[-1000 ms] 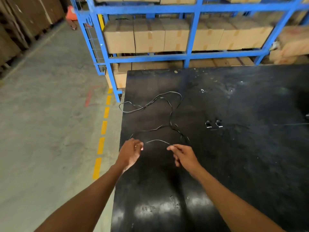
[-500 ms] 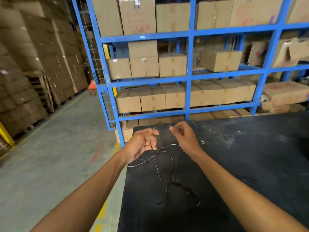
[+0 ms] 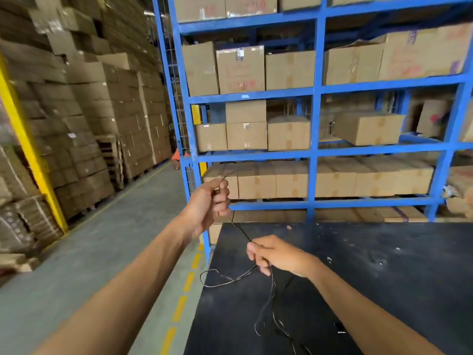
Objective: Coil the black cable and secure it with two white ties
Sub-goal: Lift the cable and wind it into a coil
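Note:
A thin black cable (image 3: pixel 266 303) is lifted off the black table (image 3: pixel 384 290). My left hand (image 3: pixel 208 204) is raised above the table's far left corner, fist closed on one end of the cable. A taut stretch runs down to my right hand (image 3: pixel 273 254), which pinches the cable lower and nearer. Below my right hand the cable hangs in loose loops that trail onto the table. A small white-marked piece (image 3: pixel 340 329) lies on the table by my right forearm; I cannot tell whether it is a tie.
A blue steel rack (image 3: pixel 317 149) loaded with cardboard boxes stands right behind the table. On the left, a grey concrete aisle (image 3: pixel 89 252) with a dashed yellow line runs past tall stacks of flattened cardboard. A yellow post (image 3: pixel 28 149) stands far left.
Both hands picked the cable up from the table. My left hand rose with one end while my right slid down the cable, and the view tilted upward.

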